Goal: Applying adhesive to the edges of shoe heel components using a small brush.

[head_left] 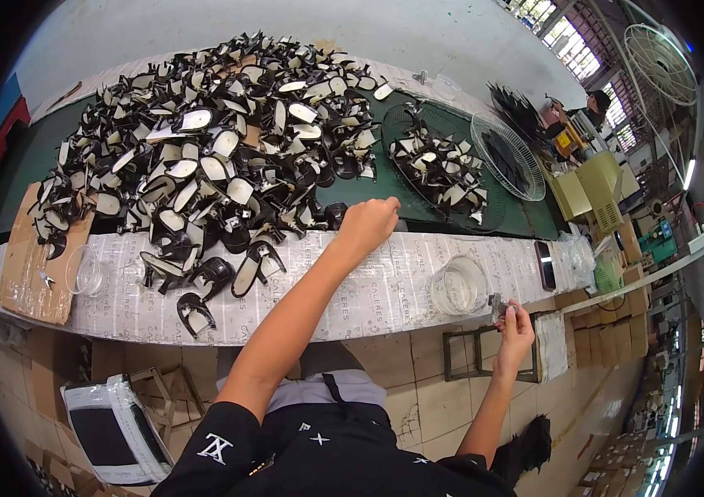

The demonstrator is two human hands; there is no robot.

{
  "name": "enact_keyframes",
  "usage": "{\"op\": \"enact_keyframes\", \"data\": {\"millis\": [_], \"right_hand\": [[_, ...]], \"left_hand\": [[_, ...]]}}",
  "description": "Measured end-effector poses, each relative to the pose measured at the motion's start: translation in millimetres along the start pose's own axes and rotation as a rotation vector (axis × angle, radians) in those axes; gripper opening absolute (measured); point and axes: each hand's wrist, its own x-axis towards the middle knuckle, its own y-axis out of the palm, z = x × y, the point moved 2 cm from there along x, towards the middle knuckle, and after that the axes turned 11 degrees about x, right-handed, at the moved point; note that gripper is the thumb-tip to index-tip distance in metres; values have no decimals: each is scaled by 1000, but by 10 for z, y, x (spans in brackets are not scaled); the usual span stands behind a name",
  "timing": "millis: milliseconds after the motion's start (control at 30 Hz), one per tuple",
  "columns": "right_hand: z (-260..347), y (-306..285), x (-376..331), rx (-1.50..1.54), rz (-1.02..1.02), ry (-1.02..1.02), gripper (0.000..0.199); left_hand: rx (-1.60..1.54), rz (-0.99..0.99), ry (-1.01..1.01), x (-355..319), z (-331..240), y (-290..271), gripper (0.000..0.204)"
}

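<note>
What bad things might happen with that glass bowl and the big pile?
The glass bowl sits near the table's front edge, right beside the right hand; a bump might knock it to the floor. The left hand reaches by the heaped shoe pieces; a few already lie near the edge, so a nudge may slide some off.

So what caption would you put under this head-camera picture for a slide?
Left hand reaches toward a heap of black-and-white shoe parts; right hand holds a small tool beside a clear bowl.
</note>
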Motion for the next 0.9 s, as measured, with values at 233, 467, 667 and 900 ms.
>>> {"op": "enact_keyframes", "data": {"millis": [233,467,667,900], "right_hand": [[3,51,-34,-65,24,-26,26],[-12,-29,-50,-104,-13,-78,24],[168,95,-200,-486,153,-452,18],[74,-30,-244,-556,138,-530,17]], "left_hand": [[10,13,-5,-8,1,11,18],[9,34,-24,2,3,-17,18],[7,-8,-63,9,68,-53,18],[12,-17,-101,49,104,-105,19]]}}
